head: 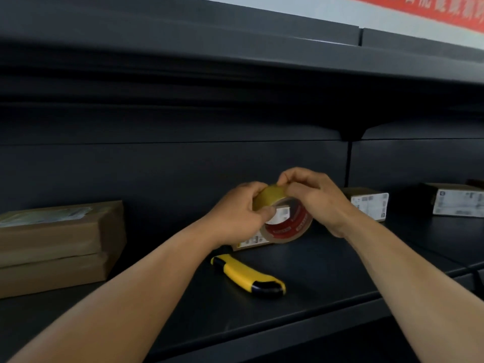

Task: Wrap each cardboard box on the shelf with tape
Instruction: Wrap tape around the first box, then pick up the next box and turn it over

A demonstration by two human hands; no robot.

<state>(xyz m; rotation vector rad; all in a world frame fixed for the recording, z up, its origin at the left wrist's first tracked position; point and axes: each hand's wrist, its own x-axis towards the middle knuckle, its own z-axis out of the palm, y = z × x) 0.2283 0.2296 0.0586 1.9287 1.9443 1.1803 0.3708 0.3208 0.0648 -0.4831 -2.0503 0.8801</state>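
Centrally, above the dark shelf, a roll of tape is held by both hands; the left hand grips its left side with the thumb reaching into the red-labelled core, while the right hand pinches the top of the roll with curled fingers. Behind the roll a cardboard box is largely hidden; two stacked boxes lie toward the shelf's left end, a labelled box and another box toward its right end; a yellow utility knife lies near the front edge.
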